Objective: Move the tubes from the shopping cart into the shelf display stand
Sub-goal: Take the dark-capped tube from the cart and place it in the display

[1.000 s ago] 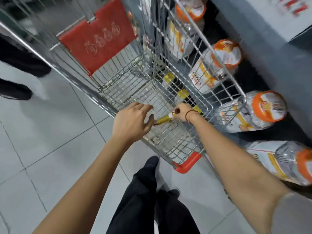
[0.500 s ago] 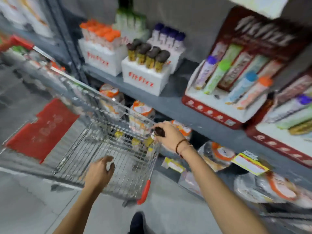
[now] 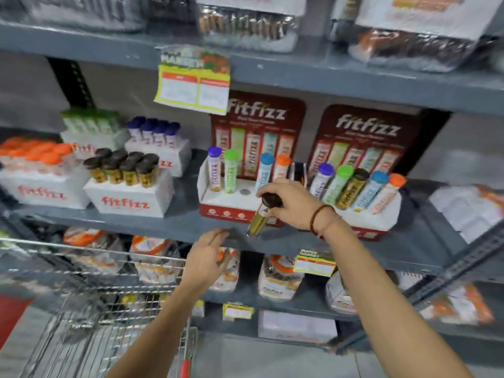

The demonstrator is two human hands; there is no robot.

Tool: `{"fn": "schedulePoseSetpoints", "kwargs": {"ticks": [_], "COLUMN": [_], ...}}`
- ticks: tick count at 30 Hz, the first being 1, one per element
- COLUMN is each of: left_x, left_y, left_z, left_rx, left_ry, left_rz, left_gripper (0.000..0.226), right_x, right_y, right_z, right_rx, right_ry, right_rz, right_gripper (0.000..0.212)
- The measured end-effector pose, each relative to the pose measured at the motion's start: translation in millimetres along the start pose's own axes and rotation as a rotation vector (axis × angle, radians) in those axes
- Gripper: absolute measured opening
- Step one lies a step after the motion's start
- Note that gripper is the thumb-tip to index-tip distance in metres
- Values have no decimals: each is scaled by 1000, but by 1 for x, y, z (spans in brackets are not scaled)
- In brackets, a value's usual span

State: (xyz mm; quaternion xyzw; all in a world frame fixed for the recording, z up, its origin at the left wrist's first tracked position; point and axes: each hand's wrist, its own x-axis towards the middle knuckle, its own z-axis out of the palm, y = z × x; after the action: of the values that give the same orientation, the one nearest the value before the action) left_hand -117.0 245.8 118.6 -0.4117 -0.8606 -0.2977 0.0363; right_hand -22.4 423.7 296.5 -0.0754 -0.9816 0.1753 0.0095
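Note:
My right hand grips a gold tube with a dark brown cap by its top, hanging it just in front of the red and white display stand on the grey shelf. That stand holds purple, green, blue and orange capped tubes, with an open round hole in the middle. My left hand hovers lower, fingers spread, holding nothing. The wire shopping cart sits at the lower left with yellow tubes blurred inside.
A second full display stand stands to the right. White boxes of brown capped tubes and orange capped tubes stand to the left. Bagged goods fill the lower shelf. A price tag hangs from the upper shelf.
My right hand lifted the gold tube out of the cart and up to the display stand. My left hand left the cart and rose. My view swung from the cart to the shelf.

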Motion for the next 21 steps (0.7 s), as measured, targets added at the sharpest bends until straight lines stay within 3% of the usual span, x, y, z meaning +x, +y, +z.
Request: {"fn": "schedulePoseSetpoints", "kwargs": {"ticks": [7,21], "left_x": [15,15], "left_y": [-5,-12], "left_z": [27,29], "left_rx": [205,248], "left_ry": [-115,-155], "left_rz": [80,99], "left_gripper": [58,61], "right_x": [-1,30], "right_y": [13,10], "right_z": [-22,-11], "right_rx": [26,146], "right_ry": [106,279], "right_rz": [52,156], "right_gripper": [37,31]}}
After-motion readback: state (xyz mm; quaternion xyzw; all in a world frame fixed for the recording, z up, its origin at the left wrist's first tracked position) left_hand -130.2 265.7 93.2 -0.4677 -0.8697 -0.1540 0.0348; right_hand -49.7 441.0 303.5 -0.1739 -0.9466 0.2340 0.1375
